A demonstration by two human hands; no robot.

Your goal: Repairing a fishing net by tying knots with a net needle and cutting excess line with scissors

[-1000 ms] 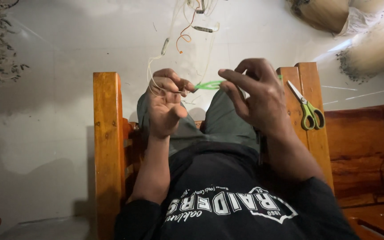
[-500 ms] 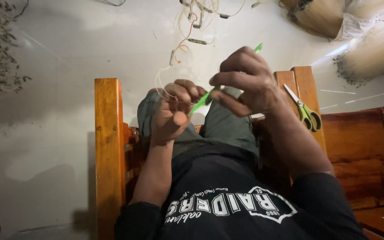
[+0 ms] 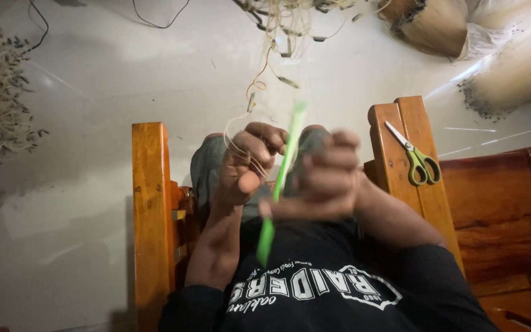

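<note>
— What have your hands got?

— My right hand (image 3: 327,178) is curled tight, fingers (image 3: 333,161) closed around one slim green plastic stick (image 3: 281,184), blurred, slanting from above my knuckles down to my chest. My left hand (image 3: 247,163) pinches thin pale line (image 3: 236,138), looped and stringy, fingers folded shut on it.

— Anything else?

— One pair of green-handled scissors (image 3: 416,157) lies on the glossy wooden armrest (image 3: 401,129). A second orange-brown armrest (image 3: 149,203) stands at my left.

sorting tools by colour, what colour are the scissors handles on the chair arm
Green handles on the scissors, clearest in the head view.
</note>
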